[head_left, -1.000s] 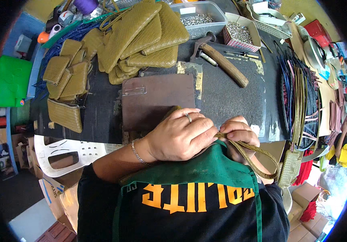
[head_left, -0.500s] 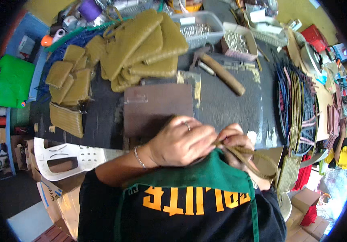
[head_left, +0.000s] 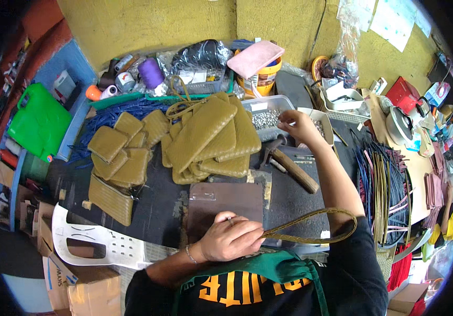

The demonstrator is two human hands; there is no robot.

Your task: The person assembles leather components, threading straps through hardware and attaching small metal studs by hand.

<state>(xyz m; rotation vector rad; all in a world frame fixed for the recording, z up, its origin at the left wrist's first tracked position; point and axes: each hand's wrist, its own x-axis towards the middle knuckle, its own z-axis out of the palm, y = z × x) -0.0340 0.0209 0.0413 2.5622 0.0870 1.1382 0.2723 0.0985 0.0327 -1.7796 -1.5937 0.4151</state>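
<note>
Strap (head_left: 310, 240) in the left hand (head_left: 232, 239), right hand (head_left: 300, 126) at the box (head_left: 279, 101)

The strap, olive and bent into a long loop, is gripped in the left fingers, which are curled closed around it. It runs out to the right of them, its rounded end near the right sleeve; the fist hides the rest.

The right fingers are well ahead of the left ones, bent over the right side of the clear box, thumb and forefinger close together. Whether they hold anything, I cannot tell. Metal bits (head_left: 265, 120) lie in the box, just left of these fingertips. Another box (head_left: 329, 138) stands to their right, partly hidden by the wrist. Nearer than the right fingers, a hammer (head_left: 295, 173) lies on the table (head_left: 158, 210), its handle slanting toward the right forearm.

Just beyond the left fingers is a brown board (head_left: 237, 197), its near edge partly covered by the hand. Farther ahead of them, large pouches (head_left: 205, 131) lie piled, with small pouches (head_left: 113, 145) to the left, all olive like the strap. Well right of both hands' fingers is a bundle of strips (head_left: 384, 195). Left of the left fingers, past the table's edge, stands a white chair (head_left: 132, 253).
</note>
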